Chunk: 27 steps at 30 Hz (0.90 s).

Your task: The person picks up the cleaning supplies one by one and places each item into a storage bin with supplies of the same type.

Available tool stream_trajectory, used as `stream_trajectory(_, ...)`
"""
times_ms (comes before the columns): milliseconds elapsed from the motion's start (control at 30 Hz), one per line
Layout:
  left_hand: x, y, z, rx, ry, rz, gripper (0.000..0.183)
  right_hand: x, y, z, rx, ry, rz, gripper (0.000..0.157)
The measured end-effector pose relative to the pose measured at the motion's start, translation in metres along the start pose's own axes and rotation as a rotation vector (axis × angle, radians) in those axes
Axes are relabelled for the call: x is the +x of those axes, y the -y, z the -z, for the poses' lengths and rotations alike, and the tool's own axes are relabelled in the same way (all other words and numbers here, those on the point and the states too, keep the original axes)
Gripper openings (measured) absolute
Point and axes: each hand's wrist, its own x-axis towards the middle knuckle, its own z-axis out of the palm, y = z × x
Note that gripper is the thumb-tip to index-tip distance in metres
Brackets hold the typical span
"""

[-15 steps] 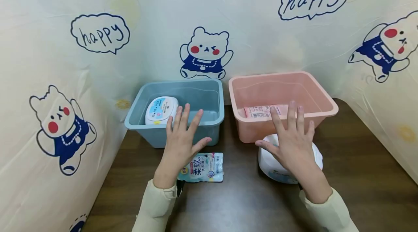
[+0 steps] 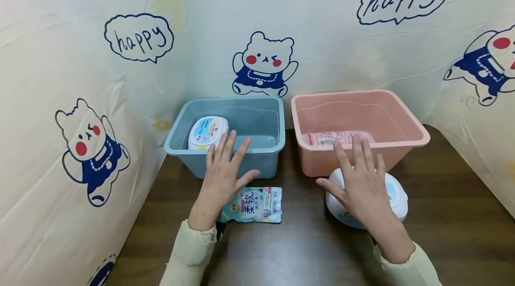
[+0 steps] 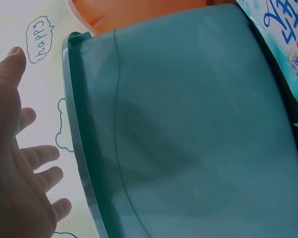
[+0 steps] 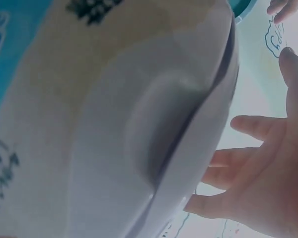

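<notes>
My left hand [image 2: 222, 176], fingers spread and nothing in it, hovers in front of the blue bin [image 2: 261, 167]. Beneath and beside it lies a light-blue laundry detergent pouch [image 2: 257, 205] on the table. My right hand [image 2: 360, 183] is likewise spread and holds nothing, above a white lidded tub [image 2: 396, 194] that it partly covers in the head view. In the right wrist view the tub's side [image 4: 114, 124] looms close, with the fingers beyond its lid edge. A second white tub [image 2: 208, 132] with a blue label sits inside the blue bin, at its left.
A pink bin [image 2: 314, 161] stands right of the blue one, with a pink printed packet [image 2: 331, 138] inside. The brown wooden table [image 2: 297, 254] extends toward me. Behind and at both sides hangs a pale cloth [image 2: 209, 18] with bear drawings.
The head view has shifted slightly, so bins, pouch and tub appear farther right. Both hands stay spread; the right tub shows more beside my right hand.
</notes>
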Motion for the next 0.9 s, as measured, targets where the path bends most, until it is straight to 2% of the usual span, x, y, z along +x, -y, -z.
stream_trajectory(267,-0.001,0.006,0.001,0.010,-0.007,-0.023,0.079,-0.001,0.009,-0.003,0.000,-0.010,0.043,0.089)
stream_trajectory(667,-0.006,0.013,0.003,0.005,0.020,0.008,0.082,-0.002,0.021,-0.012,0.011,-0.027,0.118,0.079)
stream_trajectory(900,-0.007,0.019,0.003,0.014,0.024,0.021,0.080,-0.004,0.026,-0.016,0.016,-0.010,0.109,0.076)
